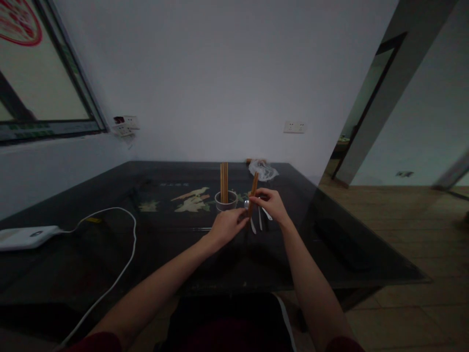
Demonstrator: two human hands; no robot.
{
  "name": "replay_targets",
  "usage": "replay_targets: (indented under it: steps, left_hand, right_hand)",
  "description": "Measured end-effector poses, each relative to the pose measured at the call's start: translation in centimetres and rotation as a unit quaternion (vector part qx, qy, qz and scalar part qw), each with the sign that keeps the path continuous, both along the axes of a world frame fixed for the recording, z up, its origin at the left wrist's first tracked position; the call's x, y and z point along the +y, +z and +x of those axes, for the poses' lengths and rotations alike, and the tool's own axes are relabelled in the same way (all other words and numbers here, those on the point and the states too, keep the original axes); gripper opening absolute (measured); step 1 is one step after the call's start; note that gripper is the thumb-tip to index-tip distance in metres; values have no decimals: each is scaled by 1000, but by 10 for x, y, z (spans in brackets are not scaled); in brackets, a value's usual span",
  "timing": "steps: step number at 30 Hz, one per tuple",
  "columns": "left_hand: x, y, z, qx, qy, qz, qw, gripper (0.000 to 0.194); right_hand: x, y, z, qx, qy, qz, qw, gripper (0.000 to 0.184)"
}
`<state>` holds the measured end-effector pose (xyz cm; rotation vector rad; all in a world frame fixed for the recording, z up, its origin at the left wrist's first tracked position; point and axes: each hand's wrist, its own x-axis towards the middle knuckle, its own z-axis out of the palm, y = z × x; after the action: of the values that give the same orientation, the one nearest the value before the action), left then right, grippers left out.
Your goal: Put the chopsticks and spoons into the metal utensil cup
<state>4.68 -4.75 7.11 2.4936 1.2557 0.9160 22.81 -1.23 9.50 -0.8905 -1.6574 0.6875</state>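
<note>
Pinching tilted chopsticks [255, 182] between thumb and fingers: right hand [271, 203]. Left hand [227, 226] part-curled at lower end, grip unclear. Chopsticks near metal cutlery [260, 221], right of cup [226, 207] holding upright sticks [224, 182].

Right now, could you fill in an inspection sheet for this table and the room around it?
Surface: dark, glossy table with a pale flower picture.
Things in use: held chopsticks; more chopsticks upright in a cup; metal cutlery lying right of the cup.
Clutter: crumpled plastic bag near the wall; white box at far left.
Hands: right hand grips the held chopsticks; left hand is at their lower end, its grip unclear.
Cables: white cable loops from the box toward the near edge.
Surroundings: window left, sockets on the wall, doorway and floor right.
</note>
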Motion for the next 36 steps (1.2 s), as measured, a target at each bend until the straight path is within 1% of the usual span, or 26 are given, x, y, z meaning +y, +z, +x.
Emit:
replay_targets:
  steps: [1,3,5,7,8,10,12,15,17,19,21,23,26,28,30,33,36]
  left_hand:
    - [-4,8,-6,3,9,18,1000,26]
    - [-9,21,-20,-14,6,58,998,23]
    - [-6,28,-36,-60,-1,104,993,22]
    - [4,24,-51,-113,12,159,981,23]
    - [12,19,-57,-140,24,181,973,23]
    - [29,2,-66,-199,60,189,960,29]
    - [46,-20,-71,-238,78,147,957,45]
    - [65,-50,-69,-267,60,48,961,69]
    - [71,-64,-65,-284,38,-20,958,80]
    - [74,-72,-61,-311,16,-71,948,86]
    - [74,-75,-57,-331,-4,-107,937,89]
    - [73,-75,-55,-333,-17,-135,933,89]
    - [69,-73,-53,-316,-19,-160,935,83]
    - [68,-72,-52,-308,-13,-166,936,79]
    - [67,-71,-51,-304,-3,-169,938,76]
    - [67,-70,-50,-293,3,-170,941,73]
    - [66,-68,-49,-287,0,-165,944,66]
  right_hand:
    - [0,0,0,-3,-2,1,1000,30]
    - [2,-1,1,-6,-6,1,1000,30]
    - [3,-2,1,-3,-7,-1,1000,30]
    - [4,-4,1,2,-10,-1,1000,30]
    - [4,-4,1,4,-13,-1,1000,29]
    - [5,-5,0,5,-17,1,1000,28]
    - [5,-5,0,9,-15,0,1000,27]
    - [6,-7,1,19,-8,-5,1000,26]
    - [8,-8,2,22,-8,-9,1000,26]
    - [9,-10,2,20,-10,-12,1000,27]
    - [10,-10,3,15,-15,-10,1000,29]
    - [11,-11,4,9,-22,-6,1000,31]
    - [9,-8,2,6,-30,-3,1000,32]
    - [7,-3,-2,21,-32,-4,999,31]
    - [4,5,-6,47,-36,-5,998,30]
    - [-2,23,-10,82,-39,1,996,26]
    - [-6,44,-7,125,-44,38,990,24]
